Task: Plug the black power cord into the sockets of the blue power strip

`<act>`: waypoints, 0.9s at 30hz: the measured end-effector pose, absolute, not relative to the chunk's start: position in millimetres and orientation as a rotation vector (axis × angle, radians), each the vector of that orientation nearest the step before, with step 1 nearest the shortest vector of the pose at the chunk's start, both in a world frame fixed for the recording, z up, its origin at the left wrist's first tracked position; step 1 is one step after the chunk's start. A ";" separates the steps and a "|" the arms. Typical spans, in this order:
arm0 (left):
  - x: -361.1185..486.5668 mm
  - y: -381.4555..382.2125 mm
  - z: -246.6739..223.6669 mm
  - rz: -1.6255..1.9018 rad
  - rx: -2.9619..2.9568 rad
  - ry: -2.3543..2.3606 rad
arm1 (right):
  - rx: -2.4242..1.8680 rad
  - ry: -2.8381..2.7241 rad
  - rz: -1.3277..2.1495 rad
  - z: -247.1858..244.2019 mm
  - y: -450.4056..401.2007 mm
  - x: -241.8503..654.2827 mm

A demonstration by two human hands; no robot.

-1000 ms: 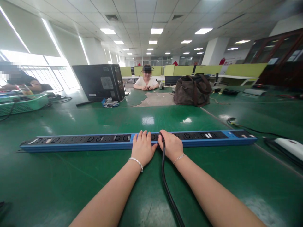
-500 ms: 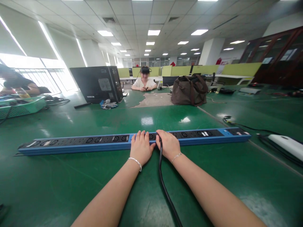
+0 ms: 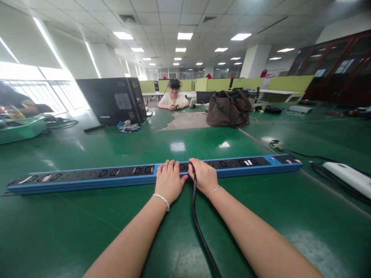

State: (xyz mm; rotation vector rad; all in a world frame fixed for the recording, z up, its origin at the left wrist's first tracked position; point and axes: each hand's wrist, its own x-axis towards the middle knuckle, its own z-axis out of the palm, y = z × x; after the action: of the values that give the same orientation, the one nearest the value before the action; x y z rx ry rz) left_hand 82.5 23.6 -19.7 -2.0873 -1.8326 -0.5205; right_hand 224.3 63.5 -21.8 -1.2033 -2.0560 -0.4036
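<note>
A long blue power strip [image 3: 87, 186] with black sockets lies across the green table. My left hand [image 3: 170, 181] rests on the strip near its middle, fingers laid over the top and thumb reaching right. Just right of it, my right hand [image 3: 203, 177] is closed round the end of a thick black cable [image 3: 196, 220] at the sockets. The cable's plug is hidden by the fingers. From there the cable runs down toward the near edge of the view.
On the green table [image 3: 139, 150] are a black computer case [image 3: 107, 100], gloves [image 3: 128, 126], a brown bag [image 3: 227, 109], a green basket [image 3: 26, 130] and a white device [image 3: 348, 177] with cables. People sit across and at far left.
The view has shifted slightly, so the strip, table items and both hands appear a little further left. Both hands keep their places on the strip and cable.
</note>
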 end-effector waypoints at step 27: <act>86.3 23.2 -20.6 -0.537 -2.088 -1.858 | -1.113 -1.763 -0.396 15.5 60.1 246.9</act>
State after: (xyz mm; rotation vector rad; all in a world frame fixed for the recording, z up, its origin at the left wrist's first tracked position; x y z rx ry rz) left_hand 86.3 23.2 -20.6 -2.0881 -1.8582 -0.5368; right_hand 246.9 60.1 15.5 -1.1132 -1.7628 -0.3960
